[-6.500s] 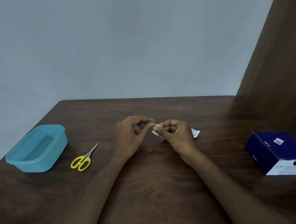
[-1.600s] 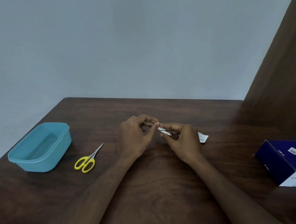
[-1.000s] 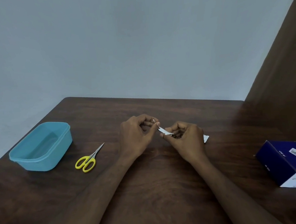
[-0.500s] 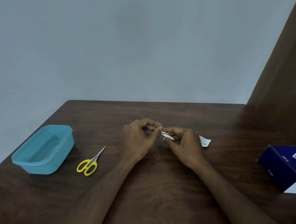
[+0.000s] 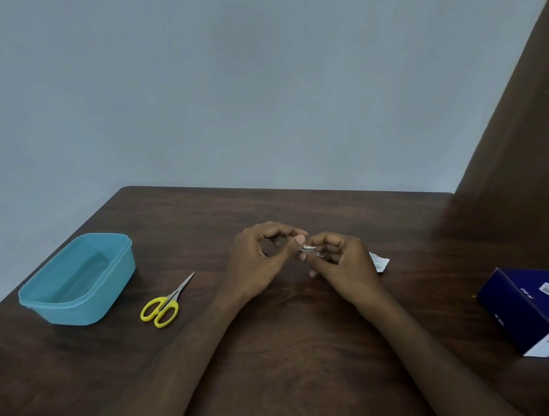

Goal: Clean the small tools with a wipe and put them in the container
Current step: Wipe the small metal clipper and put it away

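Observation:
Over the middle of the dark wooden table, my two hands meet on a small silver metal tool [image 5: 314, 253]. My left hand [image 5: 257, 266] pinches its left end between thumb and fingertips. The curled fingers of my right hand [image 5: 344, 268] hold a small white wipe [image 5: 307, 247] against the tool, which they mostly hide. Yellow-handled scissors [image 5: 163, 306] lie on the table to the left of my hands. The open light-blue plastic container [image 5: 76, 305] stands farther left, and I see no tool inside it.
A torn white wipe wrapper [image 5: 379, 262] lies just right of my right hand. A dark blue cardboard box [image 5: 536, 307] sits near the table's right edge. A brown panel [image 5: 519, 128] rises at the right, and a grey wall stands behind the table.
My hands stayed together over the table's middle. My right hand's fingers shifted slightly along the small tool with the wipe. Scissors, container and box have not moved.

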{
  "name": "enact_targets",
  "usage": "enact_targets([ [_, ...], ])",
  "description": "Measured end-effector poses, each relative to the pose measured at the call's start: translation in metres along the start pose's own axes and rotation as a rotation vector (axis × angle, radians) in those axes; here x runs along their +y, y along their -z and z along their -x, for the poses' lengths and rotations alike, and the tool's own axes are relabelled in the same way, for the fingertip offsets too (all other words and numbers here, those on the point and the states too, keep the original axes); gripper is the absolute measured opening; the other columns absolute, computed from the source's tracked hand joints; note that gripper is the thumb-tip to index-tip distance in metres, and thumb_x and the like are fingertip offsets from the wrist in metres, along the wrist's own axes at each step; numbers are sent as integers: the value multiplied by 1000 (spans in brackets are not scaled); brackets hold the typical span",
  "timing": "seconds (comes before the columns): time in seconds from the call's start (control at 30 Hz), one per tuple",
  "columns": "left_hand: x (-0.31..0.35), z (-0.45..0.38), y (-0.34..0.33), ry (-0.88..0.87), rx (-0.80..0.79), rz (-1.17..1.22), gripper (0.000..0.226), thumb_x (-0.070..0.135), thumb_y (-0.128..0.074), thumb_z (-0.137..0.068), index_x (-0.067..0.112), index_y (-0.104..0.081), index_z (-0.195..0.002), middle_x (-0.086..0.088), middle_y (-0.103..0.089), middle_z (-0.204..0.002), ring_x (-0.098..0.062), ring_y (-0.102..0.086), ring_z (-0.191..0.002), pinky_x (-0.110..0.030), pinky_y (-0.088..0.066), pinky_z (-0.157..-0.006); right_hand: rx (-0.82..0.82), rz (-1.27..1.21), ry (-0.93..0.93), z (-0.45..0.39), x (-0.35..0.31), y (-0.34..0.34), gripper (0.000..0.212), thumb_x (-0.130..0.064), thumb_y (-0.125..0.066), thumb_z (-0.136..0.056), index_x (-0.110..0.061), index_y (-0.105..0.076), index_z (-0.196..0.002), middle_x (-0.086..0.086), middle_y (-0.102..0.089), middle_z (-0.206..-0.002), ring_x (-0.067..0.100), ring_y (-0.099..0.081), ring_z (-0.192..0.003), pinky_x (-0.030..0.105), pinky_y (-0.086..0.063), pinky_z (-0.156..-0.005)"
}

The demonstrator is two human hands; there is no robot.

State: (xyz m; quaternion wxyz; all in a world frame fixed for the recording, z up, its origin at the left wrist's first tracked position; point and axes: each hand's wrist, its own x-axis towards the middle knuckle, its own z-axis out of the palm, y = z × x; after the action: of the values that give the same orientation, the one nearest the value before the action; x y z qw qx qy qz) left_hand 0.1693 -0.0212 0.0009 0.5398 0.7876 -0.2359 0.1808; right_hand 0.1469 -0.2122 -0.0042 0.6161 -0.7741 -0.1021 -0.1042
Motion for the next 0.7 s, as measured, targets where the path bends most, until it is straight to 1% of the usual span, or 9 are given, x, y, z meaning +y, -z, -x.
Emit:
enact_targets([
  [0.07,0,0,0,-11,-37,58,7,24,-79,-99,23,-85,-101,15,-81,-100,-12,-70,-89,-20,-52,-82,-21,-70,-26,-1,0,3,12,-2,-82,-89,-11,-79,-95,0,-80,-82,14,-67,-58,20,-52,-59],
  [0.17,-2,-1,1,-17,-22,70,6,25,-80,-97,23,-85,-98,14,-82,-99,-11,-71,-87,-21,-53,-82,-24,-130,-58,-1,0,5,14,-4,-84,-87,-10,-80,-98,1,-79,-82,13,-66,-58,17,-49,-57],
  [0.3,-2,-3,0,18,86,174,13,36,-83,-89,25,-83,-82,8,-81,-87,-15,-73,-81,-27,-56,-79,1,-165,-99,-3,3,8,16,-11,-85,-88,-11,-81,-103,7,-80,-85,14,-68,-63,20,-51,-62],
  [0.37,-5,-6,1,51,112,216,18,35,-83,-89,25,-80,-75,4,-79,-82,-22,-72,-81,-27,-54,-81,22,-211,-123,-5,4,10,12,-10,-79,-93,-10,-80,-104,9,-82,-91,11,-68,-63,21,-50,-63],
  [0.4,-5,-7,1,62,112,224,20,33,-82,-91,25,-78,-73,1,-79,-81,-22,-71,-81,-26,-53,-83,42,-231,-132,-6,4,10,10,-10,-77,-95,-10,-79,-104,10,-83,-93,10,-68,-63,22,-50,-63],
  [0.47,-5,-7,2,88,107,236,23,33,-80,-92,22,-77,-73,-4,-78,-81,-12,-70,-82,-23,-53,-83,117,-233,-136,-8,6,8,7,-11,-77,-96,-10,-81,-101,11,-82,-95,11,-69,-64,27,-50,-63],
  [0.53,-2,-6,2,113,120,248,26,39,-77,-91,18,-78,-74,-3,-79,-84,-6,-71,-84,-23,-55,-71,243,-148,-106,-8,10,7,3,-19,-82,-93,-16,-83,-95,6,-83,-92,12,-71,-68,31,-52,-65],
  [0.6,0,-5,1,149,153,290,26,41,-77,-88,20,-79,-74,0,-81,-86,-5,-72,-85,-25,-57,-58,350,-69,-66,-7,11,6,7,-26,-88,-87,-22,-85,-92,-4,-83,-90,11,-76,-76,32,-58,-74],
  [0.7,1,-4,-1,187,127,380,19,36,-80,-88,22,-82,-76,-3,-81,-86,-12,-76,-85,-29,-63,-67,380,-56,-29,-5,7,5,8,-24,-91,-84,-22,-86,-90,-12,-83,-92,8,-80,-88,31,-62,-87],
])
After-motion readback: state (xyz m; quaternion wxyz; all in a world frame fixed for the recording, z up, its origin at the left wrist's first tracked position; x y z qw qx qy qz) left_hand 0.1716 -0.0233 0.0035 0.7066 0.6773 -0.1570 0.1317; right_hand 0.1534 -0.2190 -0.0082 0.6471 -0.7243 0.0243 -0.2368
